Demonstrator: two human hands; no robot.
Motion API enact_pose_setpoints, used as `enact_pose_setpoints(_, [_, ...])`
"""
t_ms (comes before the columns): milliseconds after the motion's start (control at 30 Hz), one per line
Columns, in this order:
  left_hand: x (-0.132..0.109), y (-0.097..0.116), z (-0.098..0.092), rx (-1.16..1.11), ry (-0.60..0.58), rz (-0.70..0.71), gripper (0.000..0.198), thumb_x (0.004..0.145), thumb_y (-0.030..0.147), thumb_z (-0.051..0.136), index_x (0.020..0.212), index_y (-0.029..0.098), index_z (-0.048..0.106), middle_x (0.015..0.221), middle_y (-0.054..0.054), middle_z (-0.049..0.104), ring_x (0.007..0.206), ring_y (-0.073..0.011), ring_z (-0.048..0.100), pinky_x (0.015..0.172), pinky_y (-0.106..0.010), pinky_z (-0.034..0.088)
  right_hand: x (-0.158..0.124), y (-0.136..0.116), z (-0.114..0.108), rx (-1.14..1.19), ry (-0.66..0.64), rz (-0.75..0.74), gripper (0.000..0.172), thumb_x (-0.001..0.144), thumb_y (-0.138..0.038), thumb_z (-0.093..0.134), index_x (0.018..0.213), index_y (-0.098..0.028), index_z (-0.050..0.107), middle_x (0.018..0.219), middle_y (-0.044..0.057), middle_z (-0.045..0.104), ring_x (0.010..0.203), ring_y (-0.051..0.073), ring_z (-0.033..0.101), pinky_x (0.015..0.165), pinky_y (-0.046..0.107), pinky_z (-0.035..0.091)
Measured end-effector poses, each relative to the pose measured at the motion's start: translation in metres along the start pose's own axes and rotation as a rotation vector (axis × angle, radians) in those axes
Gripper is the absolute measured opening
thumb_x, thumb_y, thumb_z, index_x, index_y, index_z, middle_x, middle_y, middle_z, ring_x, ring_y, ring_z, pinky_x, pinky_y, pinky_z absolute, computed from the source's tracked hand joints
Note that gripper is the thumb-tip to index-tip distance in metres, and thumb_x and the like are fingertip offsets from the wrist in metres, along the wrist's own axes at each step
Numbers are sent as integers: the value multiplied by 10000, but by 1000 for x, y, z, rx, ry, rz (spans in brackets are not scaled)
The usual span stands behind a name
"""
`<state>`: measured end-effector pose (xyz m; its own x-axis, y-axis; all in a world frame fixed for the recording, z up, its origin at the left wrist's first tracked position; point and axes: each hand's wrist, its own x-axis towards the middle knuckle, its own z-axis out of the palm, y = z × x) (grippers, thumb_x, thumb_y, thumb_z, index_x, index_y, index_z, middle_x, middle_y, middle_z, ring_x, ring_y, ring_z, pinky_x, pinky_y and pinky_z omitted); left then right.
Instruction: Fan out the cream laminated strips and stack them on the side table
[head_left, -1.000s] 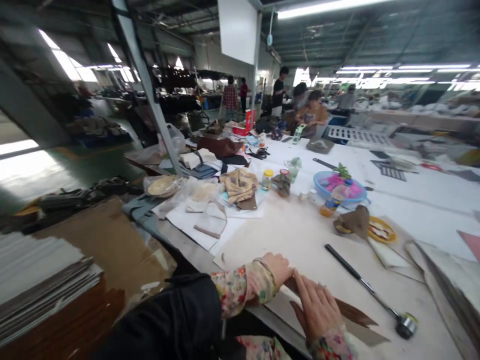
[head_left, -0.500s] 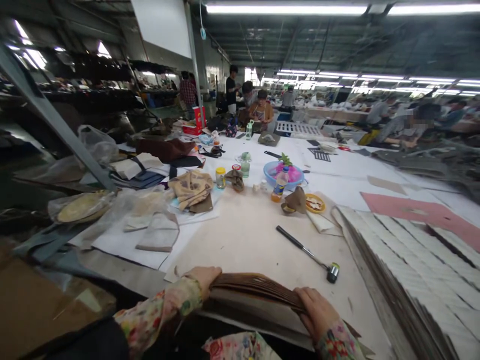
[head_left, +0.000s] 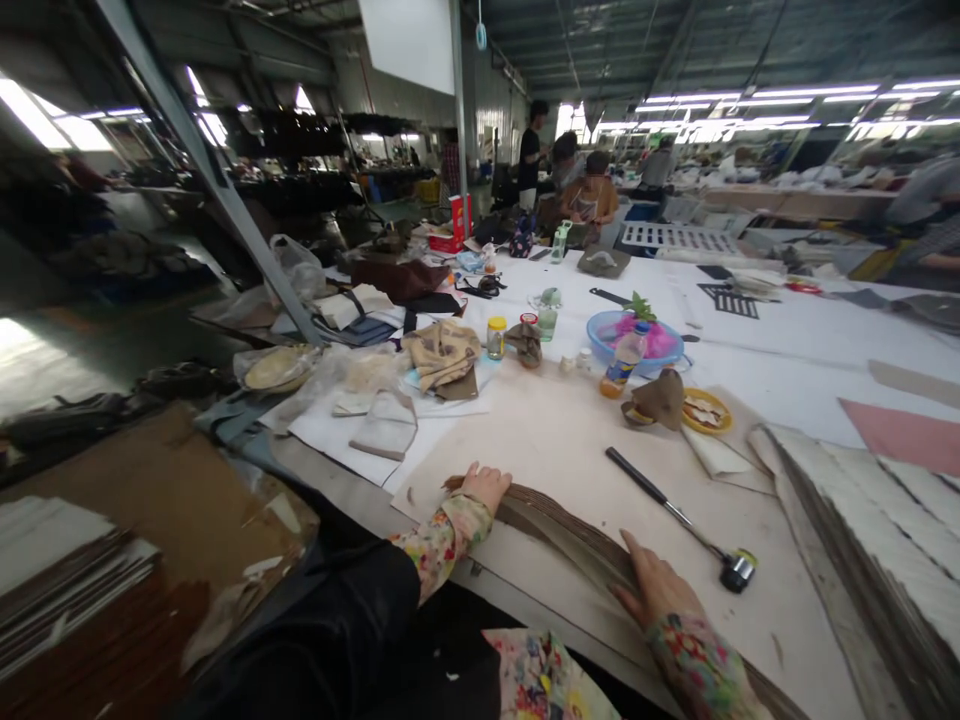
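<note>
A thin stack of brown sheets [head_left: 559, 515], perhaps leather or fabric pieces, stands on its long edge near the table's front, slanting down to the right. My left hand [head_left: 486, 487] is closed over its left end, fingers on the far side. Farther right along the stack, my right hand [head_left: 664, 585] grips it between extended fingers and a thumb set apart on the near side. Part of the stack is hidden behind the right hand and sleeve. A hammer [head_left: 667, 510] with a black handle and a round head lies beyond the right hand.
Tall layered sheets [head_left: 862, 530] stand at the right. A blue basin [head_left: 600, 345], a drink bottle [head_left: 622, 360], a yellow dish [head_left: 709, 410] and a yellow-lidded jar [head_left: 496, 340] sit farther back. A metal post [head_left: 217, 190] rises at left, above a cardboard box [head_left: 225, 480]. Several people work beyond.
The view has swung left, bringing more of the box and its sheets into sight. The stack, bowed between both hands before, now looks straighter and slants lower at the right.
</note>
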<state>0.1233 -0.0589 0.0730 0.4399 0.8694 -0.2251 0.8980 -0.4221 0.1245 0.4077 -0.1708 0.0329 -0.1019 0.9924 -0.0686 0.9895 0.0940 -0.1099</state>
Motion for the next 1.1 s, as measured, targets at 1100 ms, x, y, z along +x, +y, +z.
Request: enact_pose_setpoints(1100, [-61,37,-13,-2376,-457,-213,431,663,535,533,787,132,622,728,-82,672,766,-235,636,787,-356,484,2,-76,-87,1062,-194,-432,618,592,-688,530,924,-174,616,835,69,600,799,204,557,732,326,462])
